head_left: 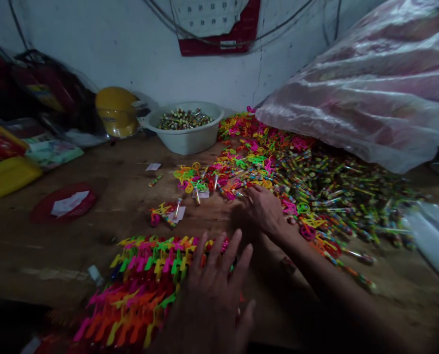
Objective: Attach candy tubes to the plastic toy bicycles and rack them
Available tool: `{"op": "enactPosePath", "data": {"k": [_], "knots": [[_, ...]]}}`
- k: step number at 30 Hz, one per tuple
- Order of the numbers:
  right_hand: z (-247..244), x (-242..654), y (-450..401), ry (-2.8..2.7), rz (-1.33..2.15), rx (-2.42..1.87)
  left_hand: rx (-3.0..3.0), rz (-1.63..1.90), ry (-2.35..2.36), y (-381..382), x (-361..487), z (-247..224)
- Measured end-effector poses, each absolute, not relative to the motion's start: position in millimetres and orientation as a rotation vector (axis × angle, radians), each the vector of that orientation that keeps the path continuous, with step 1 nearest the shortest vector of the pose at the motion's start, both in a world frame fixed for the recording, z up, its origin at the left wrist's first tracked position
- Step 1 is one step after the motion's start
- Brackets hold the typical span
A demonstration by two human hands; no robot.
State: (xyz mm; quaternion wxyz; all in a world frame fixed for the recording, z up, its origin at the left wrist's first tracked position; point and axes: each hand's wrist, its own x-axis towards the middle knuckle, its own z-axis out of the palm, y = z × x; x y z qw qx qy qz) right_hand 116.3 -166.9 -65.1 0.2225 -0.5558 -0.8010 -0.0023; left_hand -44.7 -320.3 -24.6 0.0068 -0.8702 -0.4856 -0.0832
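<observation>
My left hand (215, 290) is open, fingers spread, palm down over the right side of several rows of bright plastic propeller-shaped pieces (138, 305). It hides part of these rows; whether it presses on them I cannot tell. My right hand (266, 211) reaches to the near edge of a pile of small coloured plastic pieces (256, 160). Its fingers are bent and closed together at the tips, beside a small patterned tube (238, 193); what they grip is unclear. Left of it lies a small group of coloured pieces and tubes (166, 211) with a paper slip.
A pale basin (184, 140) full of short tubes stands by the wall. Many patterned tubes (345, 191) are heaped at right, under a large clear plastic bag (360, 93). A red dish (64, 204) with paper, a yellow tray (9, 177) and a yellow container (116, 110) are at left.
</observation>
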Motion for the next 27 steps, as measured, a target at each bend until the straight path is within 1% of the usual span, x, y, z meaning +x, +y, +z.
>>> {"op": "enactPosePath", "data": {"k": [4, 9, 14, 18, 24, 27], "knots": [[-74.1, 98.8, -148.9, -2.230, 0.024, -1.547, -2.660, -0.359, -1.601, -321.7, -40.8, -30.5], [-71.3, 131.3, -184.6, -2.189, 0.118, -1.571, -2.770, -0.357, -1.584, -320.4, -42.2, -25.0], [-68.9, 152.9, -250.4, -1.828, 0.662, -1.416, -2.872, -0.373, -1.639, -318.2, -48.8, -7.9], [-73.2, 143.6, -285.4, -1.727, 0.940, -1.292, -2.890, -0.528, -1.756, -311.8, -52.1, 8.2], [-82.6, 121.6, -298.4, -1.737, 0.947, -1.129, -2.933, -0.456, -1.749, -288.3, -51.1, 11.6], [-87.2, 113.2, -296.7, -1.711, 0.960, -1.086, -2.955, -0.488, -1.719, -278.3, -49.9, 8.0]]}}
